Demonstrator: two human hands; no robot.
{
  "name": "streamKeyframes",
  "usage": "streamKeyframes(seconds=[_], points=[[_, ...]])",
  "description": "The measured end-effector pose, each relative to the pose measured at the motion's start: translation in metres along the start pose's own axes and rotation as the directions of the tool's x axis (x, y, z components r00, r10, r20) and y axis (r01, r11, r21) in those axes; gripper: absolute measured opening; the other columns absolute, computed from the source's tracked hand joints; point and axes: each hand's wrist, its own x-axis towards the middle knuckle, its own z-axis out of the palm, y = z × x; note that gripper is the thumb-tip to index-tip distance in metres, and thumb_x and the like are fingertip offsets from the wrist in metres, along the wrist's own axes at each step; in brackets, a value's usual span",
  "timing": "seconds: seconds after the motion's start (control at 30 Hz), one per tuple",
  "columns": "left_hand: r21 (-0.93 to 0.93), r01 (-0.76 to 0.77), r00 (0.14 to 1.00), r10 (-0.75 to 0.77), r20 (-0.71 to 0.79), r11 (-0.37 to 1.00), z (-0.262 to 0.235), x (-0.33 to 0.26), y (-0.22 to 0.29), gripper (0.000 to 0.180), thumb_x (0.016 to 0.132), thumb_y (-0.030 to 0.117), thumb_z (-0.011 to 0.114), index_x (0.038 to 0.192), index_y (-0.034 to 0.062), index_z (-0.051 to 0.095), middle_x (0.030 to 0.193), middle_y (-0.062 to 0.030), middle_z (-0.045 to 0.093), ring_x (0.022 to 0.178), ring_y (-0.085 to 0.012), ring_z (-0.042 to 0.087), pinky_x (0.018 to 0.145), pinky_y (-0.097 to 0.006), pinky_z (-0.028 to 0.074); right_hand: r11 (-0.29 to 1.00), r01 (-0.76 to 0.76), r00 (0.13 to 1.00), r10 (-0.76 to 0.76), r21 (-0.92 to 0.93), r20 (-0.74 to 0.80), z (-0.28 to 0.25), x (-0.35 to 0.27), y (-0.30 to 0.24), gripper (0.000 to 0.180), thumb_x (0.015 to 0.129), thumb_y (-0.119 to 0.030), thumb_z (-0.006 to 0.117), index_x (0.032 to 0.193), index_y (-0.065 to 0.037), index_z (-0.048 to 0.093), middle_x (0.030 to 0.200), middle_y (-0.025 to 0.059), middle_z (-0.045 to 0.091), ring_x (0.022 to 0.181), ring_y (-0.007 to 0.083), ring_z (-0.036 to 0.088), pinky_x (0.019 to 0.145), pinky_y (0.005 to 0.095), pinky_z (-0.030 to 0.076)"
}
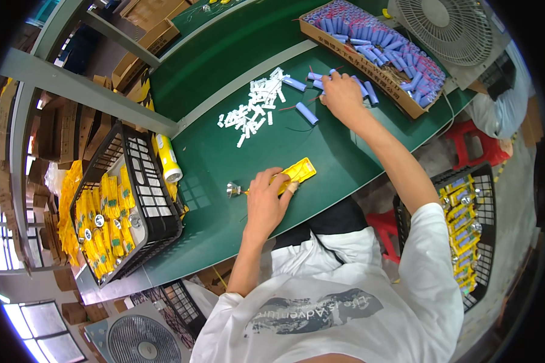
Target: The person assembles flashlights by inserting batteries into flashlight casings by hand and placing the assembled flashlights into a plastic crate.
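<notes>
Green table [207,160], 1 held casing [303,170], 2 fans [445,27]

L hand [269,196] grips yel. casing [303,170], R hand [343,97] at purple cyls [307,114] nr box [343,51]; white pcs [261,94] on grn table [215,166].

A yellow plastic case [301,170] lies slanted on the green tabletop [215,163]. Tube-shaped purple batteries [306,113] lie scattered farther back.

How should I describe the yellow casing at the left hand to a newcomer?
On the green table, look toward the near edge. There the left hand holds one end of an oblong yellow casing. Unlike the lilac battery cells and white pieces farther back, it is bright yellow and larger.
</notes>
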Motion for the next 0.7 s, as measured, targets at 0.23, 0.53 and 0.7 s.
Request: streamKeyframes(seconds=[0.23, 0.53, 0.7], points=[[-0.146, 0.082, 0.978, -0.108, -0.179, 0.986, 0.007, 0.002, -0.001, 0.017, 0.093, 0.015, 0.076, 0.091, -0.0008, 0.071, 0.114, -0.0124, 0.073, 0.096, -0.0316, 0.069, 0.081, -0.040, 0.054, 0.982, 0.165, 0.985, -0.169, -0.094, -0.045, 0.012, -0.009, -0.007, 0.010, 0.087, -0.008, 0.067, 0.092, -0.001, 0.072, 0.094, 0.0198, 0.071, 0.079, 0.0311, 0.077, 0.063, 0.0413, 0.062], [-0.262, 0.153, 0.976, -0.188, -0.114, 0.953, 0.002, -0.002, -0.007, 0.016, 0.092, 0.012, 0.072, 0.084, -0.0020, 0.068, 0.110, -0.0139, 0.074, 0.095, -0.0364, 0.071, 0.084, -0.045, 0.056, 0.749, -0.108, 0.982, -0.021, 0.653, 0.186, -0.058, -0.011, 0.002, 0.035, 0.086, -0.009, 0.076, 0.120, -0.003, 0.076, 0.104, 0.0170, 0.077, 0.097, 0.0287, 0.075, 0.091, 0.0385, 0.058], [-0.253, 0.107, 0.968, -0.159, -0.194, 0.961, -0.002, -0.008, -0.016, 0.019, 0.094, 0.012, 0.070, 0.084, -0.0040, 0.066, 0.110, -0.0141, 0.075, 0.086, -0.0340, 0.072, 0.077, -0.041, 0.057, -0.054, -0.104, 0.989, -0.108, 0.993, 0.098, -0.062, -0.054, -0.038, 0.042, 0.093, 0.002, 0.071, 0.136, 0.003, 0.066, 0.118, 0.0069, 0.071, 0.112, 0.0179, 0.068, 0.097, 0.0348, 0.056]])
